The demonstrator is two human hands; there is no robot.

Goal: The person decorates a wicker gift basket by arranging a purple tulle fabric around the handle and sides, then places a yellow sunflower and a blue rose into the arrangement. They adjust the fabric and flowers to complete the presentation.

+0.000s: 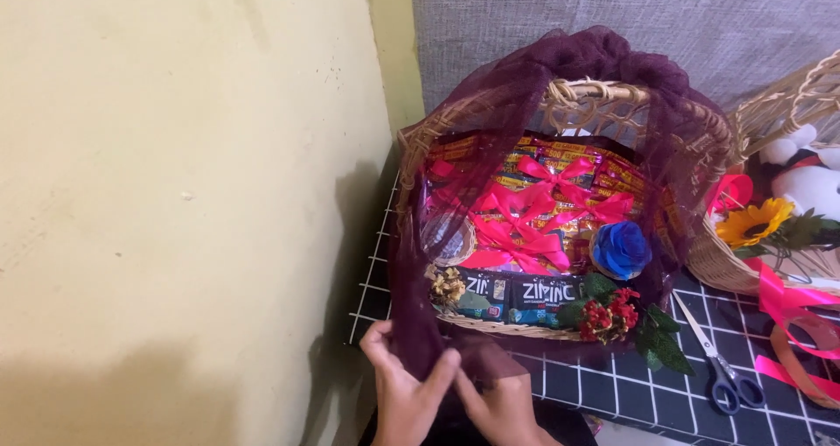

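Blank yellow wall (175, 192) fills the left side. Left hand (404, 392) pinches the lower edge of the sheer dark maroon mesh fabric (490, 122), apparently to keep it taut; right hand (503, 407) just beside it, fingers closed on the same gathered bunch. The fabric drapes over the handle of the oval woven wicker basket (595, 96) on the black white-grid tabletop (612, 385). Basket holds snack packets, pink ribbon bows (525, 210), blue fabric rose (621, 249). Further right: grey-handled scissors (722, 372) lie flat, second wicker basket (726, 266) with yellow artificial sunflower (752, 221), loose pink ribbon (792, 310).
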